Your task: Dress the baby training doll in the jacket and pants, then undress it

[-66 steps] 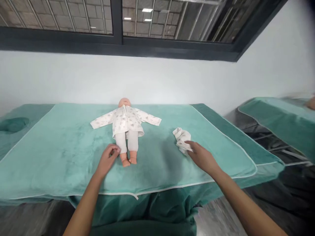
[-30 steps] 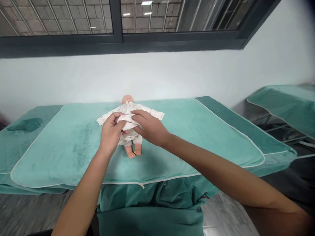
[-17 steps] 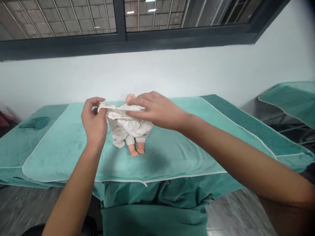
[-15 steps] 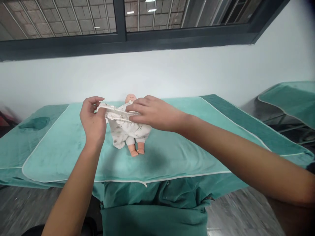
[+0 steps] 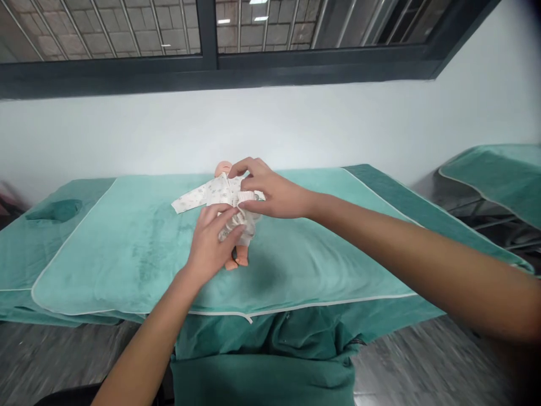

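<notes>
A baby doll (image 5: 223, 167) lies on its back on the green cover, its head towards the wall and its bare feet towards me. It is dressed in a white printed baby top (image 5: 215, 189), and one sleeve (image 5: 190, 200) stretches out flat to the left. Over the belly and legs the white printed cloth (image 5: 247, 226) is bunched up. My left hand (image 5: 213, 239) grips this cloth from the near left, between thumb and fingers. From the right, my right hand (image 5: 274, 192) pinches the cloth at the doll's middle and hides part of the top.
The treatment bed (image 5: 127, 254) with its green covers stands against a white wall (image 5: 177, 132) below a dark window frame (image 5: 296, 70). A face hole (image 5: 54, 210) is at the bed's left end. Another green-covered bed (image 5: 499, 169) stands at the right.
My left hand has moved right and nearer to me, from the stretched cloth edge to the bunched cloth. The cloth has gathered over the doll's middle, and the left sleeve now shows.
</notes>
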{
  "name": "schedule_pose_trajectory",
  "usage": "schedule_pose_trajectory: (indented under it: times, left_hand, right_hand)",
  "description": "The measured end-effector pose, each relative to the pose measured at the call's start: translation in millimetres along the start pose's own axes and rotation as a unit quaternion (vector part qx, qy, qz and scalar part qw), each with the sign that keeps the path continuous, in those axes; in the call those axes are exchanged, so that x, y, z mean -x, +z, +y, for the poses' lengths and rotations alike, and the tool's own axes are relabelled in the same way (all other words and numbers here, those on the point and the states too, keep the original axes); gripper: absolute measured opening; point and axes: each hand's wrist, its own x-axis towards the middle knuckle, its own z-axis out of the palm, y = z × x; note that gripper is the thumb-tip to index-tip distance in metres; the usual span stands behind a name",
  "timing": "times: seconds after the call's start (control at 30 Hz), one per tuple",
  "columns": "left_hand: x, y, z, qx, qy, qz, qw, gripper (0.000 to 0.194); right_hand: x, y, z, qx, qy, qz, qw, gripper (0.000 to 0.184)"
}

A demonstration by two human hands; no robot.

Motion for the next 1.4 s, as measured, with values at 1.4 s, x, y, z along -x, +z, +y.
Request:
schedule_pose_trajectory:
  times: [1.4]
  left_hand:
    - [-9.8, 2.7, -17.1, 0.470, -0.328, 0.001, 0.820, 0.058]
  right_hand:
    - [0.1, 59.1, -12.8, -0.508, 0.274, -0.031, 0.816, 0.042]
